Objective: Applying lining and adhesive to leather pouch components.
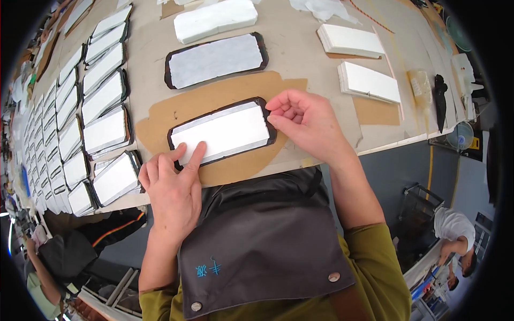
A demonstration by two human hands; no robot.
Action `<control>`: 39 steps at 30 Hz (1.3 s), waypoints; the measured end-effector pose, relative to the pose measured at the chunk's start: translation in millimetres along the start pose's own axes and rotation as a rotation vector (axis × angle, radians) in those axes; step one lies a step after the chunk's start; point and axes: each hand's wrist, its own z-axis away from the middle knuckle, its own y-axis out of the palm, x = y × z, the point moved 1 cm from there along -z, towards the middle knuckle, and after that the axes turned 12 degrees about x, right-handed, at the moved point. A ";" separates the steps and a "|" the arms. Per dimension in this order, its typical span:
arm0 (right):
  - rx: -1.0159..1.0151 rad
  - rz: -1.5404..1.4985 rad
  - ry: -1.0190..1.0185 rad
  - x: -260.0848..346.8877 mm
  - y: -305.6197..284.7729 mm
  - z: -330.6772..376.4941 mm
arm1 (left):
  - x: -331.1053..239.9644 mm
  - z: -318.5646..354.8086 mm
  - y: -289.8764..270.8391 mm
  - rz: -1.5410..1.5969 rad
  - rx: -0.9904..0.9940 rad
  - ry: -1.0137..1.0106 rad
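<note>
In front of me lies a dark-edged panel [224,157] with rounded corners and a pale grey middle. A white rectangular strip [227,128] rests on top of it, leaving grey bands along its long sides. My left hand [174,182] presses extended fingertips onto the strip's near left end, holding nothing. At the panel's right end, my right hand [302,120] pinches the dark edge between thumb and index finger, its other fingers curled. Brown card [160,112] lies beneath the panel. Just beyond is another dark-edged panel [217,60], its grey face up.
A stack of white strips [217,21] stands at the back. Two more white stacks [369,81] sit on brown card to the right. Rows of finished-looking panels [104,131] overlap on the left. The table's near edge [385,144] runs before me; other people [455,232] are beyond it.
</note>
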 end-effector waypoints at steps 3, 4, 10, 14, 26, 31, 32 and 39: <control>0.006 0.002 -0.009 -1.8 -1.5 -2.5 | -2.4 -5.7 -5.5 -0.028 0.011 0.019; 0.003 -0.004 -0.006 0.7 -2.6 -2.8 | -2.0 -8.1 -7.7 -0.031 0.018 0.022; 0.068 -0.020 0.073 4.6 -5.6 -4.2 | -5.0 -36.6 -20.0 -0.061 -0.019 0.102; 0.047 -0.024 0.031 4.1 -6.0 -5.8 | -12.3 -57.8 -17.3 -0.001 -0.021 0.129; 0.079 -0.013 0.041 3.3 -8.1 -6.2 | -38.8 -72.2 14.0 0.316 -0.150 0.269; 0.067 0.068 0.050 9.4 -6.2 -7.1 | -40.0 -73.7 14.4 0.340 -0.163 0.243; 0.046 0.083 0.042 9.3 -6.2 -8.3 | -39.8 -74.4 14.8 0.343 -0.161 0.235; 0.063 -0.019 0.070 3.9 -6.8 -10.3 | -36.7 -76.6 13.6 0.382 -0.121 0.233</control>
